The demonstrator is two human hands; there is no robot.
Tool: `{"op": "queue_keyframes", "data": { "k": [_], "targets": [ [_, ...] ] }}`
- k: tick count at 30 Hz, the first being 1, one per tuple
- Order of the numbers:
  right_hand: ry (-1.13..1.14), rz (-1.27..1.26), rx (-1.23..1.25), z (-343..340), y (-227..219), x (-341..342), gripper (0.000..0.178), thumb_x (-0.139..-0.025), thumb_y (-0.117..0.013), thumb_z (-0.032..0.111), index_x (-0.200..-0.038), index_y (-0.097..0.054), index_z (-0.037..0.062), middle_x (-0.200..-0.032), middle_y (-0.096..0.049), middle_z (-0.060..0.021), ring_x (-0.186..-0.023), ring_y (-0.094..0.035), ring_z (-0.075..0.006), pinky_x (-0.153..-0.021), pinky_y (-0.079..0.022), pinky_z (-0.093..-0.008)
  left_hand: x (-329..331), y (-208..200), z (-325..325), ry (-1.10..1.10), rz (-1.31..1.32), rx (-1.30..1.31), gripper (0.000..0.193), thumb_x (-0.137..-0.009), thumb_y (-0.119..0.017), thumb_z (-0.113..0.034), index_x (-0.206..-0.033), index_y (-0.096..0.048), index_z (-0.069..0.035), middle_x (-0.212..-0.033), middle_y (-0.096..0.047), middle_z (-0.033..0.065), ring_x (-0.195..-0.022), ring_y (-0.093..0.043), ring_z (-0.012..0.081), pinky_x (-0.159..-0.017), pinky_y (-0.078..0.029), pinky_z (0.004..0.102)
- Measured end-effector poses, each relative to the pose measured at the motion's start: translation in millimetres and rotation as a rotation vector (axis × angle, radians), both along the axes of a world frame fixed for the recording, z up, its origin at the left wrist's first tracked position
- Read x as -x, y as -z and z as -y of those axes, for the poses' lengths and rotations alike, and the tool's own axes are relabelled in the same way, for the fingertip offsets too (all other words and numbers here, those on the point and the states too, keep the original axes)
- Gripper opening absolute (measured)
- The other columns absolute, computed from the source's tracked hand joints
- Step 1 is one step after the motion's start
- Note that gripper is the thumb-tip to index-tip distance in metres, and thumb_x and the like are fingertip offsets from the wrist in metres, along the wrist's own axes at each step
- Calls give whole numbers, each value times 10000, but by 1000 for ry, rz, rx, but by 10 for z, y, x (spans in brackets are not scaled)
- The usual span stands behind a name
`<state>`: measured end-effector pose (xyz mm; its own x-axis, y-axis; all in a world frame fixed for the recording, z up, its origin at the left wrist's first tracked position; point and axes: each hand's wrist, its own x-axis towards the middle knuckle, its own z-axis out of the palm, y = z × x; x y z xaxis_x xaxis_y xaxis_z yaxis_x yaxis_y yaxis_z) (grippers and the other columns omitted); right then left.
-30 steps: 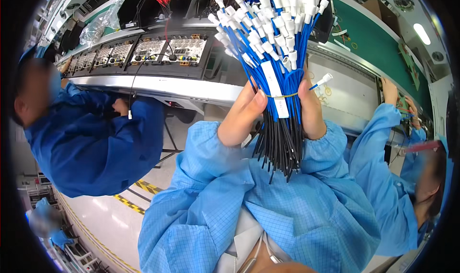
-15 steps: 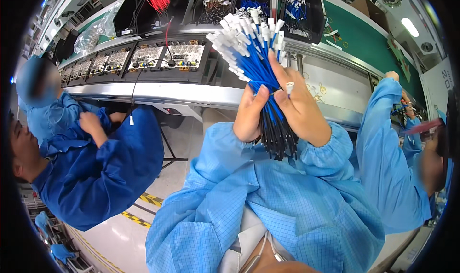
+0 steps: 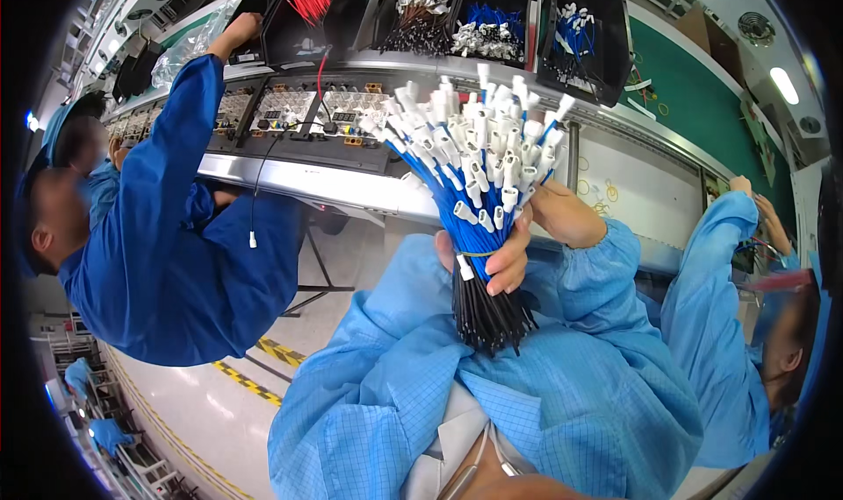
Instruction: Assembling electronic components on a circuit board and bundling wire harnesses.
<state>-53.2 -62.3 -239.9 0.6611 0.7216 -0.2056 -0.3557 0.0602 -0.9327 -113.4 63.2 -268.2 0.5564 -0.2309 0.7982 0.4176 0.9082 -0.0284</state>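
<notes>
A thick bundle of cables (image 3: 470, 223) stands upright before my chest, blue above and black below, with many white plug connectors fanned out at its top. A thin band (image 3: 477, 253) circles its middle. My left hand (image 3: 507, 258) is closed round the bundle at this band, thumb on the left side and fingers curled round the right. One white connector hangs low beside the band. At the upper right of the bundle is my right hand (image 3: 569, 215), its fingers hidden behind the connectors, so their grip does not show.
Black bins (image 3: 492, 26) of sorted cables line the back of the bench. Circuit boards in black trays (image 3: 329, 114) lie left of the bundle. A person in dark blue (image 3: 167, 237) reaches toward the bins at left; another in light blue (image 3: 716, 324) works at right.
The bundle has turned its connectors toward me and come lower. My right hand has moved from the band to the upper right side. The person at left has raised an arm to the bins.
</notes>
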Motion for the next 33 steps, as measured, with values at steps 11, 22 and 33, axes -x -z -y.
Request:
{"op": "queue_keyframes", "data": {
  "k": [11,22,33],
  "targets": [
    [10,262,72,-86,-546,96,227,-942,-416,206,-1035,-527,32,-774,-526,-17,-757,-502,-83,-634,-407,-173,-104,-35,-181,159,-126,-67,925,-599,-788,-453,-1230,-227,-74,-1166,-354,161,-1102,-366,313,-962,-302,545],
    [482,99,-473,303,-722,-543,204,-927,-447,263,-852,-493,79,-606,-446,12,-518,-462,-103,-520,-425,-233,109,-215,-526,-2,-391,-520,752,-832,-413,-591,-1420,-88,-254,-1471,-20,175,-1363,-60,310,-1036,-132,603],
    [331,96,471,486,-596,-3038,170,-887,-454,167,-781,-467,34,-650,-474,-19,-583,-495,-143,-620,-498,-310,237,88,-455,-61,-203,-249,862,-808,-512,-568,-1322,-146,19,-665,-522,109,-665,-586,275,-783,-472,382]
  ]
}}
